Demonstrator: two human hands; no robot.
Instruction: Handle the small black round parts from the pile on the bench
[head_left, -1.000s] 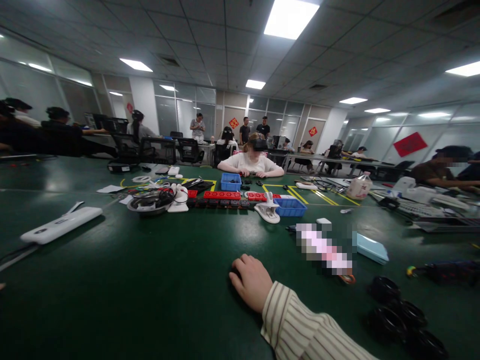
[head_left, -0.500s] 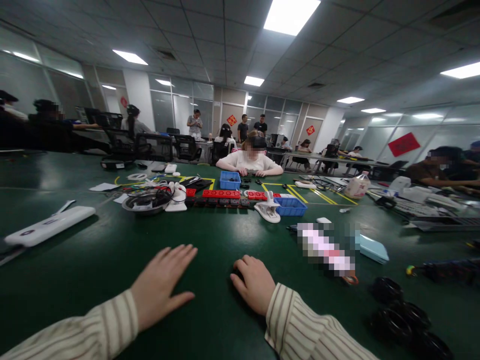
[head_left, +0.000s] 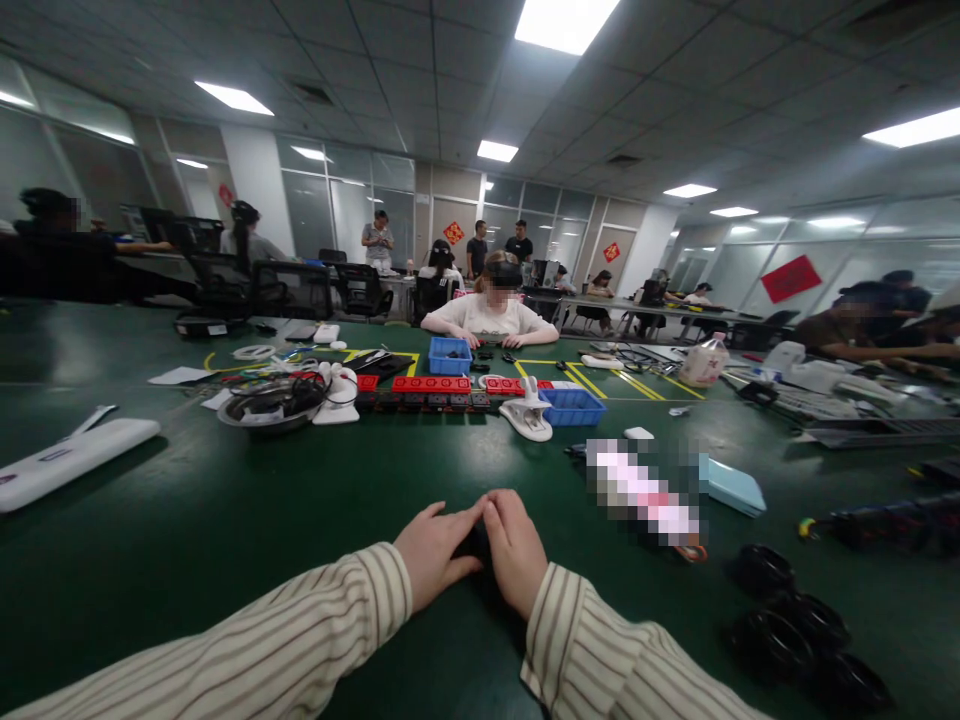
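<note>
My right hand [head_left: 516, 555] rests on the green table [head_left: 225, 520] with its fingers curled over a small dark thing [head_left: 474, 545] that I cannot make out. My left hand [head_left: 435, 552] lies beside it with the fingers stretched out. Its fingertips meet those of the right hand above the dark thing. Both sleeves are striped beige.
Black rings [head_left: 795, 630] lie at the near right, beyond them a pixelated pink item [head_left: 645, 497] and a light blue case [head_left: 731, 487]. A long white device [head_left: 67, 460] lies at the left. A white clamp [head_left: 527, 418], blue bin [head_left: 574, 407] and red strips [head_left: 431, 385] stand mid-table. A person [head_left: 491, 310] sits opposite.
My left hand came into view from the lower left and slid right until its fingertips met the right hand. The right hand stayed put, still curled.
</note>
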